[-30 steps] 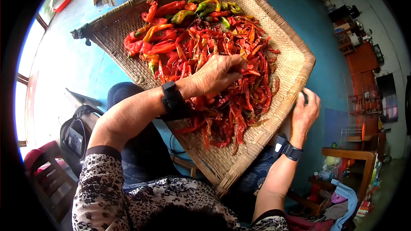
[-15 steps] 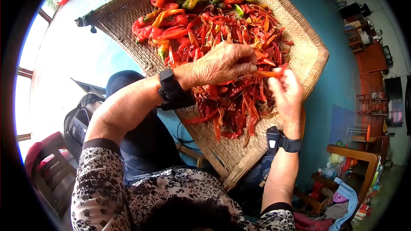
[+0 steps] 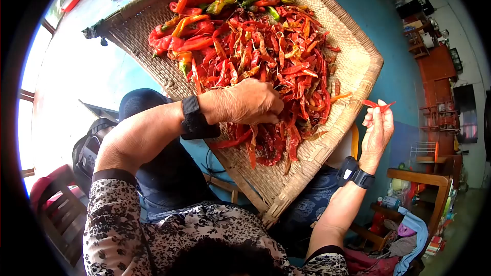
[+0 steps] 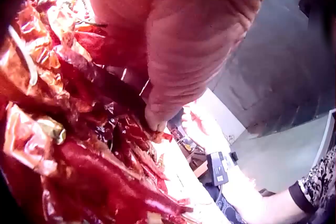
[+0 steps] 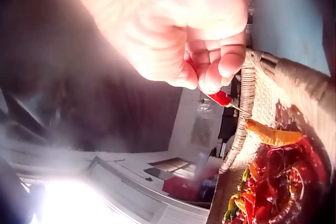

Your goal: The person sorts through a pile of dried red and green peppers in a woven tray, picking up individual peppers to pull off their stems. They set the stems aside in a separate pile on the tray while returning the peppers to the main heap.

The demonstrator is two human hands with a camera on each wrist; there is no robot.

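Red chilli (image 5: 221, 98) sits pinched between the thumb and fingertips of the right hand (image 3: 377, 129), the grip narrow; it is held just outside the right rim of the woven tray (image 3: 358, 61), and that rim, between chilli and heap, looks like the relation that matters most; its long axis runs crosswise to the fingers, the stem end pointing towards the tray; the right hand is much the nearer, with an orange chilli (image 3: 341, 97) lying just inside the rim. The left hand (image 3: 250, 103) is bent down into the heap of dried chillies (image 3: 299, 79), well apart from the red chilli; whether its fingertips pinch anything I cannot tell. Pale marks on the right wrist's black device (image 4: 219, 169) are too blurred to read; no brand or label is legible.
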